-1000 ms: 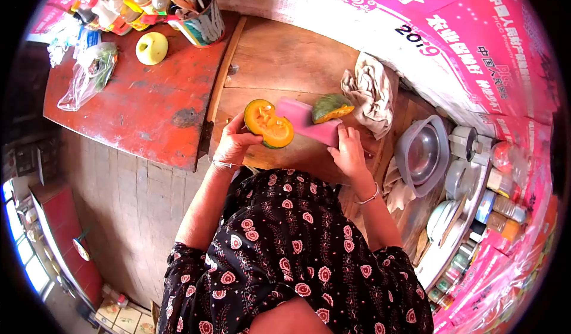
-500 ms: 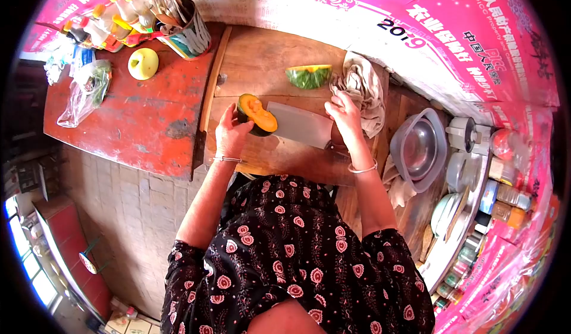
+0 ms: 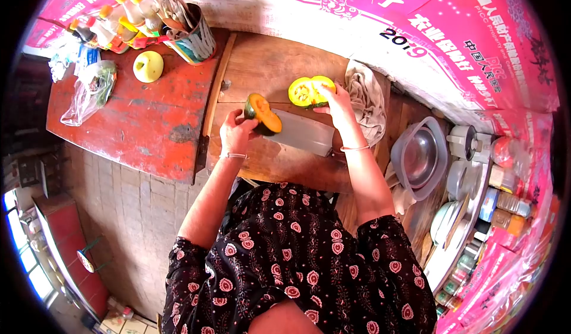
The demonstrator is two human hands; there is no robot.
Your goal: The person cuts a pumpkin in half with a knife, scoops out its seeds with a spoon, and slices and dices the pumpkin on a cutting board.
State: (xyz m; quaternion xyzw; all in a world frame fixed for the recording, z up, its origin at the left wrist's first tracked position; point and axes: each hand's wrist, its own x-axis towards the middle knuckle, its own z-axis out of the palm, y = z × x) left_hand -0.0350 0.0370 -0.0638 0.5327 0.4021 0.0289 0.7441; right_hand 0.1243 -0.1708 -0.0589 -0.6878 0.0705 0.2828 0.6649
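My left hand (image 3: 238, 132) is closed around one pumpkin half (image 3: 263, 114), dark green outside, with its hollowed orange cut face turned up and to the right. At the back of the wooden board, my right hand (image 3: 338, 103) grips the right end of another pumpkin half (image 3: 308, 91). Its yellow cut face, with seeds and pulp in the middle, shows toward me. Between the hands lies a cleaver (image 3: 300, 134), its broad blade flat on the board (image 3: 262, 52). The left pumpkin half covers the blade's left end, and the handle lies partly under my right wrist.
A crumpled cloth (image 3: 364, 102) lies right of the board, with nested basins (image 3: 419, 158) beyond. On the red table (image 3: 143, 120) at left are a pale yellow-green round fruit (image 3: 148, 66), a plastic bag (image 3: 89, 96), several bottles and a utensil holder (image 3: 196, 40).
My right hand has moved up from near the cleaver's handle and taken hold of the far pumpkin half. That half has tipped, turning its cut face toward me. My left hand keeps its hold.
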